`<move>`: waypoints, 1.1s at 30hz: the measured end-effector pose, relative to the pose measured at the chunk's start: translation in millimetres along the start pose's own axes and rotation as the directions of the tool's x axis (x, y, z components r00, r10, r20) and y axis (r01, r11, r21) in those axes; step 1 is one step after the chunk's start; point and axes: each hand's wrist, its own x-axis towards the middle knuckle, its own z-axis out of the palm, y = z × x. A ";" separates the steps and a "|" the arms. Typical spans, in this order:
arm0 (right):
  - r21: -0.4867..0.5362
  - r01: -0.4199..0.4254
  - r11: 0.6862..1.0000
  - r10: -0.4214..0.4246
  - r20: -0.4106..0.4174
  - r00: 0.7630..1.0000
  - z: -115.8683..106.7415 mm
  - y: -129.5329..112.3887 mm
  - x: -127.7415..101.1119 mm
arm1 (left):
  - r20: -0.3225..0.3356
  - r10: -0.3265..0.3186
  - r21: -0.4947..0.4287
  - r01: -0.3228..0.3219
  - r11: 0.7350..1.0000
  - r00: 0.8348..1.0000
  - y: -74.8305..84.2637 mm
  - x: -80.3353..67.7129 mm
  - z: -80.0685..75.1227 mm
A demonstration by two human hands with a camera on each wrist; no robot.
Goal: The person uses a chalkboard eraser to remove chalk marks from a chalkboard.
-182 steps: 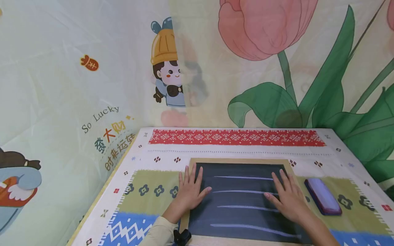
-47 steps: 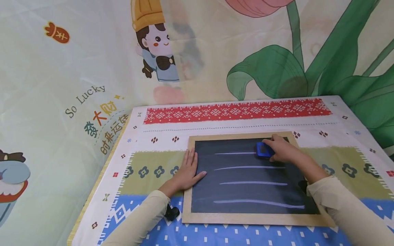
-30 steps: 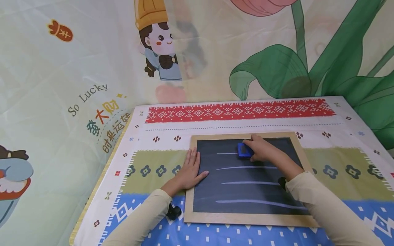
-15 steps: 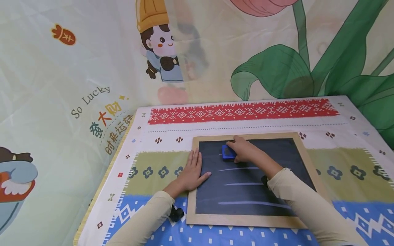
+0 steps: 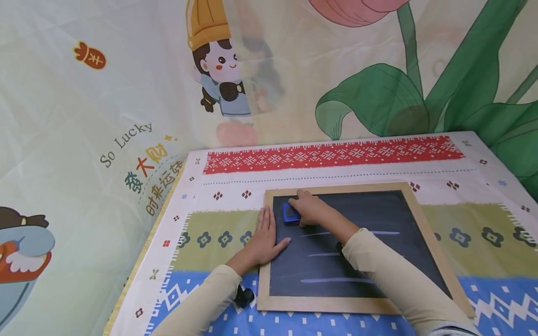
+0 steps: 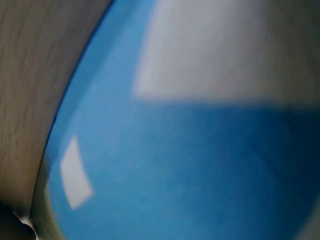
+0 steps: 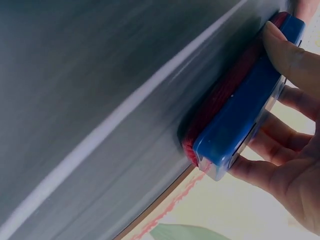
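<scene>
Chalkboard surface bears the eraser gripped by right hand.

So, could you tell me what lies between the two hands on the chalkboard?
Head view: only the blue eraser gripped by the right hand, then bare board beside the left hand.

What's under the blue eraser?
Under the blue eraser is its red felt pad, pressed flat on the dark chalkboard. The right hand grips the eraser. Whether any chalk remains beneath the pad is hidden.
</scene>
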 end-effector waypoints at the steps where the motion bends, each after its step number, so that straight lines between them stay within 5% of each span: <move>1: -0.003 0.003 1.000 -0.003 -0.002 1.000 0.5 -2.6 1.8 | 0.001 -0.004 0.000 0.004 1.000 1.000 0.3 0.1 0.0; 10: -0.040 0.030 0.999 -0.031 -0.029 0.999 5.5 -19.2 7.0 | -0.030 0.000 -0.003 0.000 1.000 1.000 4.6 -2.7 1.3; 26: 0.000 0.110 0.994 -0.110 -0.028 0.994 -1.7 -9.8 2.8 | -0.010 -0.013 0.022 0.014 1.000 1.000 1.8 -1.0 2.4; 33: 0.033 0.126 0.991 -0.126 -0.009 0.992 0.5 -2.6 0.8 | -0.048 0.010 -0.049 -0.012 0.999 0.999 4.1 -2.5 0.3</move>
